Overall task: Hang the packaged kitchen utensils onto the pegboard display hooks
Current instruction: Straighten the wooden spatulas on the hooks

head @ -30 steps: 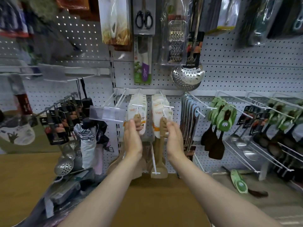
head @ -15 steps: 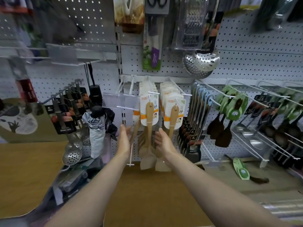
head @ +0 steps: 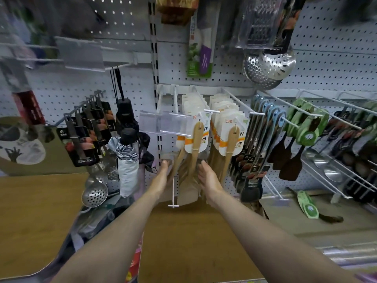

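Grey pegboard [head: 336, 64] wall stands above a brown shelf [head: 36, 211].

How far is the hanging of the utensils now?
Done: two rows of wooden spatula packs hang on their hooks. In hand: nothing; left hand and right hand are open below the packs. Left: a green spatula lies on the shelf, not hung.

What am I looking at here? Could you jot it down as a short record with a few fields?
place: shop pegboard with display hooks
centre hooks: two rows of packaged wooden spatulas
left hand: open, fingers near the spatula blades
right hand: open, holding nothing
right of centre: green-carded spatulas, steel ladles
above: steel skimmer, grater pack
left: folded umbrellas
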The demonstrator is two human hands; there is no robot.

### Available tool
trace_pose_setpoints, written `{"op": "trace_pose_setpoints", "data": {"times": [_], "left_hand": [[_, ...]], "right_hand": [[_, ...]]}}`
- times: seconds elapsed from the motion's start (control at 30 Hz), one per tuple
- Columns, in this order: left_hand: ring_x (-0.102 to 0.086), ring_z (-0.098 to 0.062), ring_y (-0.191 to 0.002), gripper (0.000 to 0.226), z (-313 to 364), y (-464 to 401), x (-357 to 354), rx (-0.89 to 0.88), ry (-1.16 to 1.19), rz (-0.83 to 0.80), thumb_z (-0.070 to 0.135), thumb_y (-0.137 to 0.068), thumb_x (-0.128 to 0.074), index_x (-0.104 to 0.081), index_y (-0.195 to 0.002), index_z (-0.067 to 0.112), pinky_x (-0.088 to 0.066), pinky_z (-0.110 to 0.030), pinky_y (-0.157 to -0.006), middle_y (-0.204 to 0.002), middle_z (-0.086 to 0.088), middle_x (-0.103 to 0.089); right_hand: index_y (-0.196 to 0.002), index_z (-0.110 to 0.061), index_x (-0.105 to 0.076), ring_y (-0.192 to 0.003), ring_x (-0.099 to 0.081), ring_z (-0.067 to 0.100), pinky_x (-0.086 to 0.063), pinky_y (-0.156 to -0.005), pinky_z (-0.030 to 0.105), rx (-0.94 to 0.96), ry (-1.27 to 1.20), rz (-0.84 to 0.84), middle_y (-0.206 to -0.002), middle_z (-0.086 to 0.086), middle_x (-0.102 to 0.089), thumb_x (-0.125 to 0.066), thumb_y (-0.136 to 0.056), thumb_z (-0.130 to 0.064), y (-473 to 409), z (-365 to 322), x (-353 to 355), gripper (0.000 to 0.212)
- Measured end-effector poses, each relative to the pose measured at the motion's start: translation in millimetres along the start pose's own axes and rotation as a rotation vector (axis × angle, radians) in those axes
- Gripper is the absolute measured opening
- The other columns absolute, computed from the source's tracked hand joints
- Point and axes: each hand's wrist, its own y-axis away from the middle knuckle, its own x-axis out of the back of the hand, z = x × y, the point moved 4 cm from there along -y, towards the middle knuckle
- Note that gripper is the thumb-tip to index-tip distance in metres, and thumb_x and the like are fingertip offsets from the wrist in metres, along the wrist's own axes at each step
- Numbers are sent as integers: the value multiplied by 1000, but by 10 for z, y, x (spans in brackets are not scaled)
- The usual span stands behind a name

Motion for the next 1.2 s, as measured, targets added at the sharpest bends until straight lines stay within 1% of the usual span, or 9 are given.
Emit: {"op": "trace_pose_setpoints", "data": {"times": [0.13, 0.23, 0.33, 0.5, 0.57, 0.63, 0.73, 0.83, 1.2], "left_hand": [[-29, -21, -148, 75, -60, -80, -41, 10, 19, -55, 71, -92, -14, -41, -149, 33, -17, -43, -123, -157, 0, -39], [-32, -19, -146, 68, -83, -122, -70, -4, 41, -70, 72, -90, -13, -46, -140, 40, -18, -42, -121, -151, 2, -45], [-34, -21, -144, 67, -167, -156, -39, 8, 84, 83, 69, -97, -19, -48, -145, 32, -22, -46, -120, -151, 5, -43], [-46, -24, -134, 59, -170, -126, -41, -91, 133, 239, 68, -98, -28, -66, -123, 29, -33, -50, -114, -141, 0, -54], [-43, -24, -137, 78, -176, -145, -48, -57, 137, 233, 83, -85, -24, -62, -130, 32, -30, -52, -116, -147, 2, -51], [-40, -23, -140, 94, -193, -180, -34, -26, 134, 230, 93, -72, -21, -56, -137, 34, -28, -54, -116, -150, 3, -47], [-50, -21, -128, 63, -157, -161, -42, -115, 141, 227, 74, -94, -23, -66, -118, 36, -35, -49, -111, -135, 3, -59], [-59, -17, -114, 53, -204, -114, -54, -165, 160, 244, 63, -100, -26, -70, -106, 33, -43, -46, -105, -118, 4, -67], [-63, -21, -110, 70, -343, -99, -14, -47, 199, 141, 62, -102, -19, -75, -101, 20, -43, -37, -97, -106, -1, -74]], "right_hand": [[-153, -24, -38, -148, -31, 19, -17, -123, 42, -13, -4, 20, -159, 0, -38, -33, -103, -57, -53, 67, -21, 60], [-154, -19, -36, -149, -29, 20, -18, -124, 40, -31, -47, -4, -159, 2, -37, -33, -105, -51, -61, 91, -26, 58], [-150, -17, -44, -145, -36, 20, -24, -118, 37, -20, -55, 3, -153, 4, -45, -33, -107, -47, -67, 108, 3, 53], [-115, -35, -60, -118, -49, 12, -33, -108, 33, 9, -54, 42, -128, -3, -61, -34, -106, -46, -159, 166, 37, 30], [-106, -35, -61, -121, -49, 14, -32, -111, 34, -2, -55, 50, -125, -4, -62, -35, -106, -46, -174, 168, 30, 29], [-121, -30, -62, -134, -46, 18, -28, -119, 38, -11, -37, 40, -143, 2, -55, -35, -105, -48, -190, 194, 25, 36], [-151, -14, -41, -146, -35, 20, -20, -124, 40, -24, -25, 26, -157, 5, -40, -34, -105, -51, -184, 214, 1, 60], [-153, -12, -37, -147, -33, 19, -19, -123, 39, -37, -33, 14, -158, 5, -38, -33, -104, -52, -187, 247, -27, 63], [-152, -13, -40, -147, -32, 21, -18, -124, 42, -67, -34, -1, -157, 6, -40, -33, -103, -56, -180, 353, -65, 66]]}}
